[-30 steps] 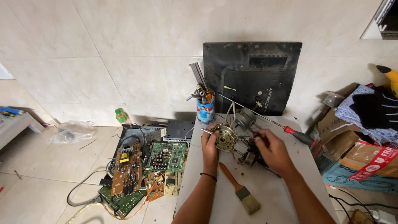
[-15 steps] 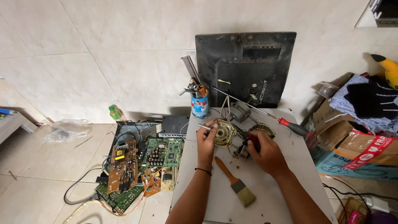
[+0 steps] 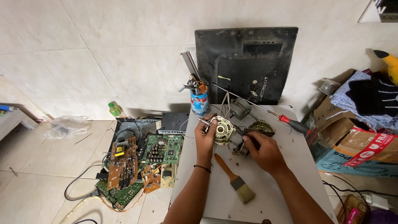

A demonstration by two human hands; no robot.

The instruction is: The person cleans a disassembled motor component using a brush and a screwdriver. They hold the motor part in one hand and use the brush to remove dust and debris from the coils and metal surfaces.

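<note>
Head view: little change in the last second. Left hand (image 3: 206, 137) keeps gripping the round motor (image 3: 223, 130) above the table (image 3: 273, 186). Right hand (image 3: 265, 152) has shifted slightly and stays clenched on a dark tool against the motor's side. Work continues; paintbrush (image 3: 235, 179) untouched.

Taking the small motor (image 3: 224, 130) on the table (image 3: 290, 174) as the landmark: the left hand (image 3: 206, 139) grips its left side, the right hand (image 3: 265, 151) lies just right of it. The paintbrush (image 3: 234, 179) lies in front of it on the table. Behind it stands a can of tools (image 3: 199, 99), and behind-right a flat panel (image 3: 244, 62) leans on the wall. A screwdriver (image 3: 290, 121) lies to its right. Circuit boards (image 3: 141, 164) are heaped on the floor to its left; cardboard boxes (image 3: 352, 141) sit far right.
</note>
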